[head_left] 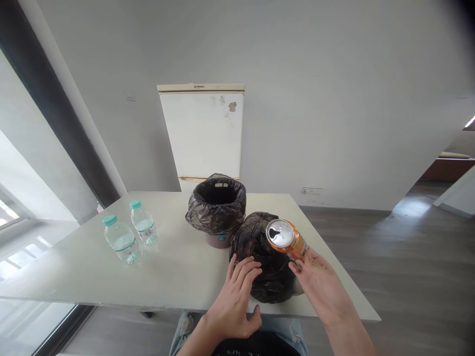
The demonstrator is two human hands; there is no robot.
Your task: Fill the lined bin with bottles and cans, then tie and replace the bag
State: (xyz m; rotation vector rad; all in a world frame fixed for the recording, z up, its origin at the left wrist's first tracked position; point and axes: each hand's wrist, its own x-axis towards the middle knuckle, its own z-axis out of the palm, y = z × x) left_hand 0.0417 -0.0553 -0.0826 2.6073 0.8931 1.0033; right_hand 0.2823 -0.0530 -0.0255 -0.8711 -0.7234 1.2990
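Observation:
My right hand (315, 277) grips an orange soda can (293, 242) near its base. The can is tilted, its opened top turned up toward me. Below and left of it sits a crumpled black plastic bag (272, 289) on the table. My left hand (237, 296) is at the bag's left edge, fingers spread and slightly curled, thumb apart. What lies inside the bag is hidden. Just behind stands a bin (218, 241) lined with another black bag (202, 212), its mouth open upward.
Two clear bottles with teal caps stand at the left of the table (174, 282): a nearer bottle (122, 242) and a farther bottle (144, 223). A white refrigerator (204, 133) stands against the wall behind. The table's right edge drops to a wooden floor (371, 247).

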